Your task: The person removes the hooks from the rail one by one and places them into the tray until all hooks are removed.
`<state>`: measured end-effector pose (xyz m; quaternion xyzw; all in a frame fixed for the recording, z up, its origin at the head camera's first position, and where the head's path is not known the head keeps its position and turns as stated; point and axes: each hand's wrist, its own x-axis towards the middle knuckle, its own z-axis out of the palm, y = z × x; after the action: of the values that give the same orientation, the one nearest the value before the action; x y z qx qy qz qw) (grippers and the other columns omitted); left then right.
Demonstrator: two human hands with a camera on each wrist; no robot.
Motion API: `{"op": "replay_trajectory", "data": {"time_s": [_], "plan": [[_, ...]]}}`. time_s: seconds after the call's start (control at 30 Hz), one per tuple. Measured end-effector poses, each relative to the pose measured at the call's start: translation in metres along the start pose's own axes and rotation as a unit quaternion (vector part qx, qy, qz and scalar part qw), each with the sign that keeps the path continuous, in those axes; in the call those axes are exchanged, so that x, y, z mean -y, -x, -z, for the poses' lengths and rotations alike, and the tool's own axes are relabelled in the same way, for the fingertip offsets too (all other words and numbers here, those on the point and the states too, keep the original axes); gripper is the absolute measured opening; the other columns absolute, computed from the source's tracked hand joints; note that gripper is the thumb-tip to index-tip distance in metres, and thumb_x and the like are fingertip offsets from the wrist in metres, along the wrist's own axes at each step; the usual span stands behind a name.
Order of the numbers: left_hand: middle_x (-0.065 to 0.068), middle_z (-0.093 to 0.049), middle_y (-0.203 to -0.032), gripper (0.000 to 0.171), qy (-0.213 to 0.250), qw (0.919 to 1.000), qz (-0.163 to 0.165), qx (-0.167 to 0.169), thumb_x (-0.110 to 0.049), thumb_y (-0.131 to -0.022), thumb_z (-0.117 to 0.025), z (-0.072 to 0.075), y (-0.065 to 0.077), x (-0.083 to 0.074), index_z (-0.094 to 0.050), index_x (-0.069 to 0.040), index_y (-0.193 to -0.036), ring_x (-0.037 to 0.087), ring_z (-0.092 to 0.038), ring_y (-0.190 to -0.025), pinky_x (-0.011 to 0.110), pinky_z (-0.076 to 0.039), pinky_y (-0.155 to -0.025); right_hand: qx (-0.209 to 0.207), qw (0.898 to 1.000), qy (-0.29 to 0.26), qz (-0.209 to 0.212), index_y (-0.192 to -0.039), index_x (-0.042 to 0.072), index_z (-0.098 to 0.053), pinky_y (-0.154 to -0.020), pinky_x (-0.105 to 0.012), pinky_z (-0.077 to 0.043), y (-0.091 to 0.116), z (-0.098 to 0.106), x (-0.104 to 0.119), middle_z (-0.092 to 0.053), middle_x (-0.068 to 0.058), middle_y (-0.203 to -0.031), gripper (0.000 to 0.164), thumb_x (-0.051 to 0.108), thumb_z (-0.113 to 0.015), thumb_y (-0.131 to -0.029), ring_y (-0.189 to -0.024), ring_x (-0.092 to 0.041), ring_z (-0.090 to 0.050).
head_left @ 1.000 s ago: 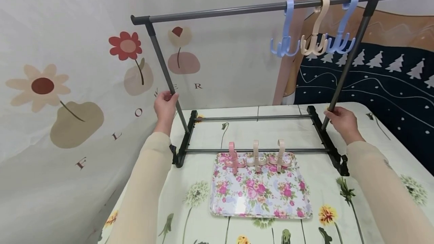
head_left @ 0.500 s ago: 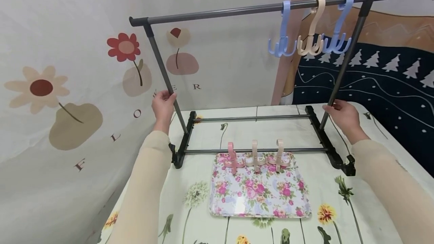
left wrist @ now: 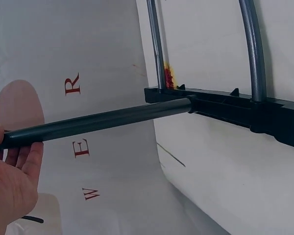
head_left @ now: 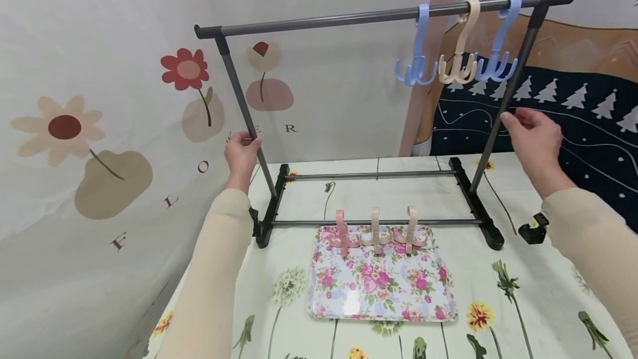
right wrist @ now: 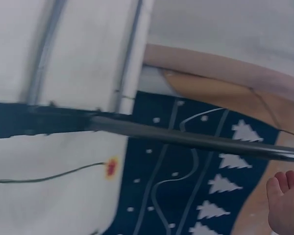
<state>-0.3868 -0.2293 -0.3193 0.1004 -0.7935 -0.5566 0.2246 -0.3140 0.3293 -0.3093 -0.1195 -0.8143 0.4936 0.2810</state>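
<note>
A dark grey metal rack stands on the table; its left post (head_left: 238,87) is gripped by my left hand (head_left: 241,162), thumb in front and fingers behind. My right hand (head_left: 538,148) is raised beside the right post (head_left: 493,132), fingers loosely bent; the right wrist view shows this hand (right wrist: 289,200) apart from the tube. Over the right part of the top bar (head_left: 324,20) hang a blue hook (head_left: 416,62), a beige hook (head_left: 463,37) and another blue hook (head_left: 500,32). Below, a flowered tray (head_left: 349,298) carries a pink hook (head_left: 343,237) and two paler hooks (head_left: 376,237) along its far edge.
Two lower crossbars (head_left: 309,222) join the rack's black feet (head_left: 480,212), the front one near the tray's far edge. A printed tablecloth (head_left: 548,292) covers the table. Behind are a flowered cloth (head_left: 349,98) and a dark cloth with white trees (head_left: 573,137).
My right hand has come off the lower right post and moved up and to the right. My left hand keeps its grip. The rack, hooks and tray stay in place.
</note>
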Motion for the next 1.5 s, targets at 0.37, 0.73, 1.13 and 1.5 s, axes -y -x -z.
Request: {"op": "replay_trajectory", "data": {"time_s": [0.37,0.73,1.13,1.5], "plan": [[0.011,-0.063,-0.114,0.027,-0.01,0.9999,-0.01,-0.004,-0.019,-0.098,-0.064,-0.003,0.0,0.0,-0.06,-0.004,-0.121,0.023,-0.059,-0.106,0.038,-0.045,-0.096,-0.052,0.992,-0.105,0.038,-0.132,0.014,-0.063,-0.097,-0.019,-0.039,-0.018,0.012,0.07,-0.059,0.015,-0.109,0.043,0.037,-0.064,-0.096,-0.099,0.002,-0.052],[0.012,-0.062,-0.114,0.027,-0.008,0.9999,-0.009,-0.002,-0.018,-0.098,-0.063,0.001,0.002,-0.002,-0.059,-0.003,-0.12,0.025,-0.058,-0.107,0.039,-0.045,-0.097,-0.056,0.993,-0.097,0.049,-0.133,0.017,-0.062,-0.102,-0.02,-0.038,-0.034,0.002,0.116,-0.059,0.012,-0.115,0.042,0.035,-0.067,-0.095,-0.105,0.002,-0.053],[0.011,-0.062,-0.115,0.027,-0.009,0.9999,-0.009,-0.001,-0.019,-0.099,-0.063,0.001,0.004,-0.003,-0.06,-0.004,-0.121,0.023,-0.058,-0.108,0.038,-0.045,-0.098,-0.048,0.995,-0.086,0.031,-0.135,0.017,-0.06,-0.101,-0.021,-0.04,-0.043,-0.012,0.123,-0.058,0.013,-0.109,0.045,0.035,-0.067,-0.094,-0.1,0.001,-0.054],[0.01,-0.062,-0.115,0.027,-0.003,1.0,-0.007,-0.002,-0.02,-0.098,-0.064,0.0,0.001,-0.001,-0.06,-0.005,-0.12,0.023,-0.059,-0.108,0.037,-0.046,-0.098,-0.048,0.997,-0.066,0.006,-0.132,0.016,-0.063,-0.097,-0.02,-0.043,-0.048,-0.02,0.12,-0.065,0.01,-0.11,0.043,0.037,-0.066,-0.095,-0.095,0.001,-0.059]]}}
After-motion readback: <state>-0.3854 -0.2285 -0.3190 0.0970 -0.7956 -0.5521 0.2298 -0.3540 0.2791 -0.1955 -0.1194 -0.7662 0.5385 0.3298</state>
